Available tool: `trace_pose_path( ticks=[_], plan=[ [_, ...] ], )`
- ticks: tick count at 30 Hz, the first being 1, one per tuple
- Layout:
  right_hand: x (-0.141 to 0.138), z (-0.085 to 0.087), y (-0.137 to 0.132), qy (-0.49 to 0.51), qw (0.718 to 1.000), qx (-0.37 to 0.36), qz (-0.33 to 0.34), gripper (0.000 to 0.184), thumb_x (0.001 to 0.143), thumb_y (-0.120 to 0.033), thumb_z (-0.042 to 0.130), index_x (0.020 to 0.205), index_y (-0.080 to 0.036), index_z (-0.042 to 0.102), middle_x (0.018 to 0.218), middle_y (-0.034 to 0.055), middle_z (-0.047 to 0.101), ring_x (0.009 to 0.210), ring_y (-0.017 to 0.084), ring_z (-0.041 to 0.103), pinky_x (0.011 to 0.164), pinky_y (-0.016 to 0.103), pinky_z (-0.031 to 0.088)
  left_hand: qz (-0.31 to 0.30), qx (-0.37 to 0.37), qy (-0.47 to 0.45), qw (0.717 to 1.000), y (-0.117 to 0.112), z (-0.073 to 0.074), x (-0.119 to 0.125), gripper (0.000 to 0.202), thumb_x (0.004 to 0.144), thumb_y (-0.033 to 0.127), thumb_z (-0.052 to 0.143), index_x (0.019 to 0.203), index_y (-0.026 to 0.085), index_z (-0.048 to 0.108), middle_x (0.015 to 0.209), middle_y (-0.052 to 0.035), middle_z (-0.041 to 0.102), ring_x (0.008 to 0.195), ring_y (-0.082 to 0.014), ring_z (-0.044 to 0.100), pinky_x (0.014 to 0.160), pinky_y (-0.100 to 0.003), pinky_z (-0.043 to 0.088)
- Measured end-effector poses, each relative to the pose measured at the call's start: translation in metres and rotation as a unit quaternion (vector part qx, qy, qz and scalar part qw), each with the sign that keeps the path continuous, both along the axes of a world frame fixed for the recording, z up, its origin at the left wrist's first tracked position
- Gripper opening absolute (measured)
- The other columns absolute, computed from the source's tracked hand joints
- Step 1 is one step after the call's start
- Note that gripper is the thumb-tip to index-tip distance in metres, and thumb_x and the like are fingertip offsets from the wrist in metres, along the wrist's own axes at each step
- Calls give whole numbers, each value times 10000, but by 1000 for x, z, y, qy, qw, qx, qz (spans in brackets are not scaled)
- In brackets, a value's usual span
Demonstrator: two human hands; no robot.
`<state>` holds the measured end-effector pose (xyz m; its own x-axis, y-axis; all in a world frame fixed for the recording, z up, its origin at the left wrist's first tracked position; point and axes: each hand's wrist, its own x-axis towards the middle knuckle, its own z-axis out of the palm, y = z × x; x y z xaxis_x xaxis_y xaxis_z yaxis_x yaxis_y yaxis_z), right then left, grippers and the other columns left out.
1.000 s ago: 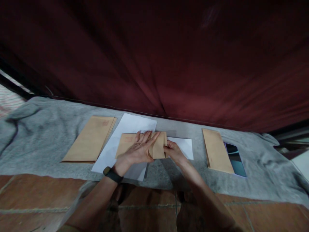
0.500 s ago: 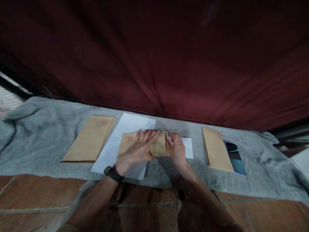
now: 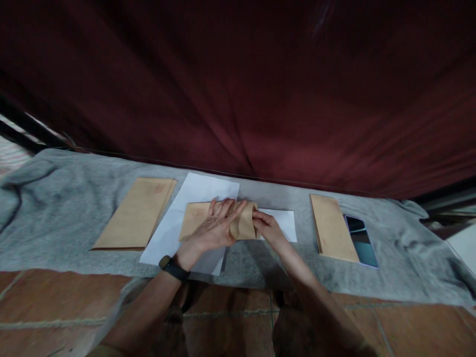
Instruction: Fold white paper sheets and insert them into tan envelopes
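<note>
A brown paper envelope (image 3: 192, 219) lies crosswise in front of me, its right end bulging open. My left hand (image 3: 215, 225) presses flat across its middle, fingers spread. At the open end, my right hand (image 3: 268, 228) has its fingers drawn together at the mouth of the envelope; the fingertips are partly hidden inside it. Under the envelope's left part is a large white sheet of paper (image 3: 171, 235). A smaller white paper (image 3: 285, 222) sticks out to the right, behind and beneath my right hand. I wear a dark watch on my left wrist.
A stack of brown envelopes (image 3: 132, 215) lies to the left. On the right, another brown envelope stack (image 3: 332, 228) partly covers a phone (image 3: 361, 240). Everything rests on a grey cloth (image 3: 405, 248). A dark red curtain (image 3: 238, 99) hangs behind, and tiled floor shows below.
My right hand has turned and moved slightly left, its fingers going from the edge of the envelope's open end into its mouth. My left hand stays flat on the envelope.
</note>
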<state>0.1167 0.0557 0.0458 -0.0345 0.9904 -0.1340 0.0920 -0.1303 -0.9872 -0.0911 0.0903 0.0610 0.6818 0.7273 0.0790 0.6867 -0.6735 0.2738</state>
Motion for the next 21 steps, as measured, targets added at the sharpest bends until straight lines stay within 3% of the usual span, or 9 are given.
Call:
trace_pose_path(
  ticks=[5,10,15,21],
  plan=[
    [-9,4,-2,179,975,-130,9,166,671,-341,715,810,-253,694,837,1,720,817,216,665,749,317,535,-14,7,4,1000,-5,0,3,1100,707,266,712,1639,249,129,1617,-167,331,1514,-377,258,1243,-624,71],
    [-16,3,0,236,961,-144,25,258,721,-414,737,929,-265,703,924,31,753,903,234,704,810,353,563,-29,17,4,999,-7,2,3,1082,723,233,712,1639,248,137,1641,-171,308,1540,-361,222,1243,-622,60],
    [-8,4,5,284,946,-152,31,399,737,-551,755,979,-238,703,906,57,768,938,268,724,776,359,580,-11,52,10,999,3,2,-8,1137,702,386,816,1633,239,179,1691,-202,174,1564,-391,138,1228,-652,22],
    [2,4,5,296,936,-187,20,298,771,-487,687,895,-216,682,753,48,737,884,256,725,725,325,559,11,54,12,998,9,3,-19,1107,723,416,795,1633,239,189,1606,-202,359,1528,-416,224,1220,-676,28]
  ],
)
